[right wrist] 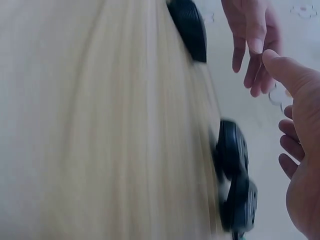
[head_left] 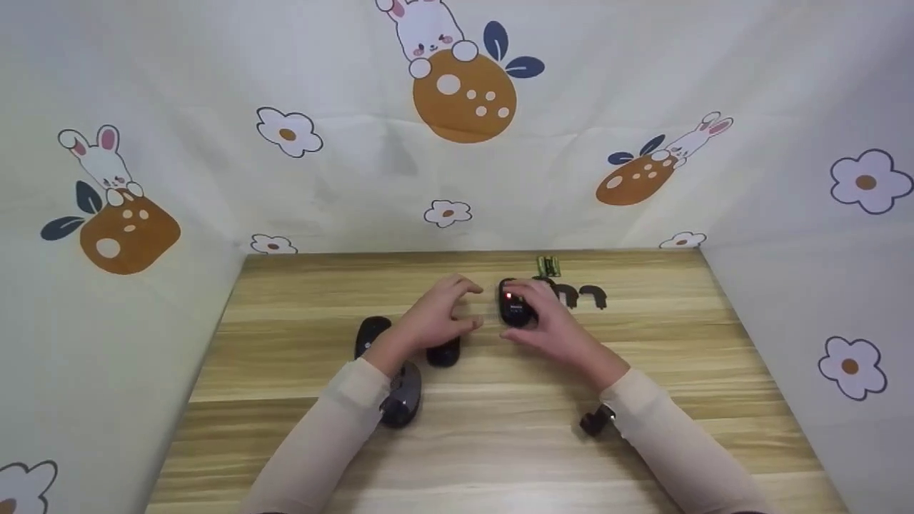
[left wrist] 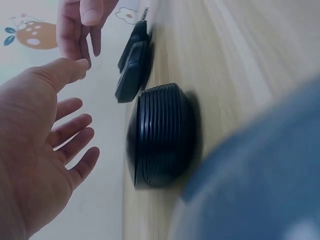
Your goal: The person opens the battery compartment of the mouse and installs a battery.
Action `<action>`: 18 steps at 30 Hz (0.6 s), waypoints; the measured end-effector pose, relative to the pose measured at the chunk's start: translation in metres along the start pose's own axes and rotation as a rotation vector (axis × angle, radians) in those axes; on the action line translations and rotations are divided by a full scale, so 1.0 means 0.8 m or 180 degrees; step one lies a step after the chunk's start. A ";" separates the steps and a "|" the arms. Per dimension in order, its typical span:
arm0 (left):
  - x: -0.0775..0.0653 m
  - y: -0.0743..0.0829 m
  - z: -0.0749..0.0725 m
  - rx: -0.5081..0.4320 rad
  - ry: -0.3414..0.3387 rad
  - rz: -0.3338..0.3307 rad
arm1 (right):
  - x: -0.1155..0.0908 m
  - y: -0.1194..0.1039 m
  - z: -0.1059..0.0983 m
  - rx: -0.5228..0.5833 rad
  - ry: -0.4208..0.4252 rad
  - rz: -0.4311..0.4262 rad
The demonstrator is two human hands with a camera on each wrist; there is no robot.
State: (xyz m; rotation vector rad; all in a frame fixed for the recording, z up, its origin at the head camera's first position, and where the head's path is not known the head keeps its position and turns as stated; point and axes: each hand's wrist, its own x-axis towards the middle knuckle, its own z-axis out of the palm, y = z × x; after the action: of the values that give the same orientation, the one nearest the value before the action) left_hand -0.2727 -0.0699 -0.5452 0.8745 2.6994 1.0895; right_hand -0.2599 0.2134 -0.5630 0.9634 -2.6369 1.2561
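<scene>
My left hand (head_left: 439,314) hovers above the table with its fingers loosely bent and nothing in them. Partly beneath it lies a black computer mouse (head_left: 444,354), whose ribbed side (left wrist: 160,132) shows in the left wrist view. Another black mouse (head_left: 513,308) has a glowing red light and small print on its upward face. Over that one hangs my right hand (head_left: 551,318), thumb and fingers spread and relaxed; both wrist views show it holding nothing. Two more mice, one black (head_left: 372,334) and one grey and black (head_left: 405,396), lie by my left forearm.
Behind the right hand are green batteries (head_left: 548,266) side by side. Curved black covers (head_left: 593,295) lie to the right of the lit mouse. A small dark object (head_left: 594,421) is by the right sleeve. Patterned cloth (head_left: 357,171) encloses the wooden table (head_left: 514,442).
</scene>
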 end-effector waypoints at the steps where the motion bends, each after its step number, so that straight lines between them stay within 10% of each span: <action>1: -0.006 -0.001 -0.002 -0.0019 0.0003 -0.0012 | -0.001 -0.004 0.003 0.0004 -0.0008 -0.0033; 18: -0.078 -0.024 -0.014 -0.0134 -0.0201 -0.0216 | 0.000 -0.044 0.056 0.0168 -0.0276 0.0073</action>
State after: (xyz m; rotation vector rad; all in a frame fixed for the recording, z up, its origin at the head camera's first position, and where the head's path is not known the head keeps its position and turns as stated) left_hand -0.2334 -0.1218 -0.5565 0.7907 2.6246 1.0819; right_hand -0.2310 0.1648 -0.5689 1.0209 -2.6998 1.3246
